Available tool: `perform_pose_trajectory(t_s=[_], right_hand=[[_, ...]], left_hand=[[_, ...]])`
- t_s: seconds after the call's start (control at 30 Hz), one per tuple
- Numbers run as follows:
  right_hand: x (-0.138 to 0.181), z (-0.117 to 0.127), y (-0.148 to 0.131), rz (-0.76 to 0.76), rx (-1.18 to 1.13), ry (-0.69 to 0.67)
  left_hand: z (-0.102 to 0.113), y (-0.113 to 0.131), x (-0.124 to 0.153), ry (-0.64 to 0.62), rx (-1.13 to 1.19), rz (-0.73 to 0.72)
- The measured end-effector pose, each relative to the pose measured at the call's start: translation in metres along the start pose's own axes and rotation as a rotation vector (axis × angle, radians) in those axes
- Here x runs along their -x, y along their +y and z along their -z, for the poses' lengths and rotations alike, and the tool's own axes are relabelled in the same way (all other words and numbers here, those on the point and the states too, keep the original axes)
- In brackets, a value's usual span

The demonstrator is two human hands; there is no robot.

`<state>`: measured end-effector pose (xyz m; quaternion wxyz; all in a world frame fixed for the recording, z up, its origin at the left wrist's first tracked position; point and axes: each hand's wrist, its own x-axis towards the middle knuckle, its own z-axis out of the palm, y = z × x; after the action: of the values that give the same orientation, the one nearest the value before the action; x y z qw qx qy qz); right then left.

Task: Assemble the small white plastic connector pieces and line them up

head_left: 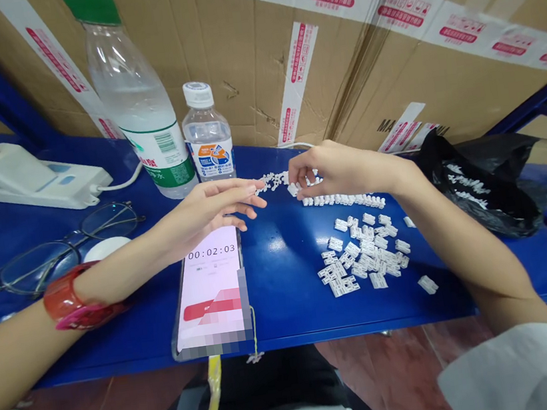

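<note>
- Phone on the table
- Pieces at its three o'clock
- Glasses at ten o'clock
- Bottles at twelve, boxes behind
- Bag at the pieces' two o'clock

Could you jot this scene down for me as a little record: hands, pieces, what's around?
Left hand: fingers loosely open, beside tiny white parts
Right hand: fingertips at a white piece; grip unclear
Row: white clips, lined up
Heap: loose white blocks, nearer the wearer
Phone: shows 00:02:03
Bottles: green-capped bottle, white-capped bottle
Far right: black plastic bag, white pieces inside
Far left: eyeglasses, power strip
</note>
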<state>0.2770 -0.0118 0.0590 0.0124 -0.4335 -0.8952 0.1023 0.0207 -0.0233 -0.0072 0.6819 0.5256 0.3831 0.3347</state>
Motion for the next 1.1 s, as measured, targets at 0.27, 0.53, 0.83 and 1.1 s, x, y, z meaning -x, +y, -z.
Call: perform_pose_trajectory(t_s=[0.27, 0.53, 0.83, 1.1], right_hand=[[0.025, -0.031, 0.015, -0.096, -0.030, -0.107], [0.055, -0.034, 0.016, -0.067, -0.177, 0.198], [0.196, -0.096, 0.041, -0.401, -0.270, 0.553], [0.233, -0.118, 0.036, -0.354, -0.174, 0.262]], left_hand=[[-0.001, -0.003, 0.000, -0.037, 0.030, 0.002], [0.000, -0.001, 0.000, -0.050, 0.022, -0.015], [-0.003, -0.003, 0.001, -0.034, 0.038, -0.049], [-0.005, -0.004, -0.003, 0.045, 0.155, -0.064]])
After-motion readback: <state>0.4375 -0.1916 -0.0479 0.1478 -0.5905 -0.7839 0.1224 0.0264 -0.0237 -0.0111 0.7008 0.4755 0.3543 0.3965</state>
